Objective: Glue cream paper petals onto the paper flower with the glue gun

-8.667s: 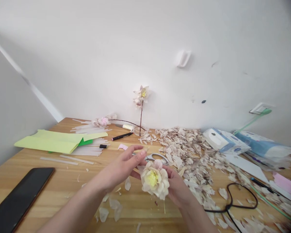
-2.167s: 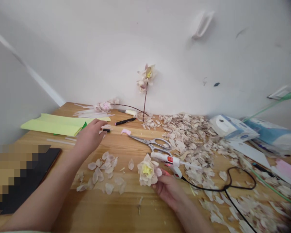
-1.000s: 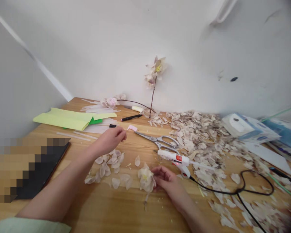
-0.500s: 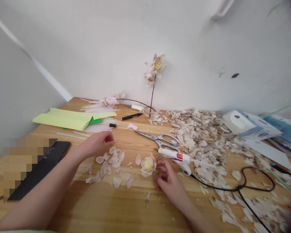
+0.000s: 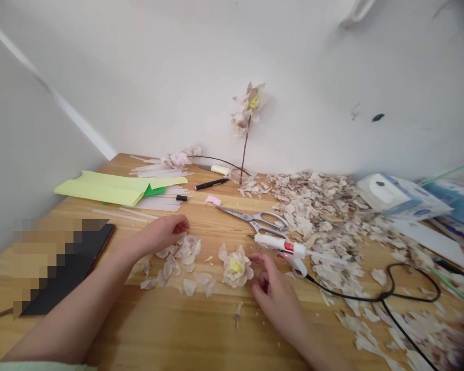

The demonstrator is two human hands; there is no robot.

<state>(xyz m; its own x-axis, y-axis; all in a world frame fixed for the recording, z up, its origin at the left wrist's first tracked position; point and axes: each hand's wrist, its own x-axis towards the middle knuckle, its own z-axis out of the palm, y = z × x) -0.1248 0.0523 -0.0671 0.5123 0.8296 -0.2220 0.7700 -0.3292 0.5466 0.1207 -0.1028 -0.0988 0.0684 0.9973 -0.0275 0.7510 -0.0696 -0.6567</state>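
When looking down at the cream flower (image 5: 235,268), see it lying on the wooden tabletop (image 5: 170,335), just left of the right hand (image 5: 274,291). Find its yellow centre facing up and a little toward the camera, petals spread around in a nearly round outline. Take its axis through the centre as close to upright, leaning slightly toward the near edge; cannot make out a longer side across the bloom.

Note the right hand loosely curled, thumb and forefinger apart, gripping nothing, forefinger tip at the flower's right edge. Cannot tell touching from merely close there. To the left, find loose petals (image 5: 187,250) scattered on the wood, and at their far side the left hand (image 5: 164,234), fingers bent inward. Cannot tell about anything pinched between its tips.

Beyond the right hand, see a white glue gun (image 5: 278,243), nozzle to the left, red light showing, black cable (image 5: 344,296) trailing right. Just behind, spot grey scissors (image 5: 249,219), blades pointing left and slightly away. Farther right, notice a broad petal heap (image 5: 317,198). At the back, see a thin brown stem (image 5: 245,152), nearly upright, topped with pale blossoms (image 5: 252,103). Leftward, find yellow-green paper (image 5: 104,188).
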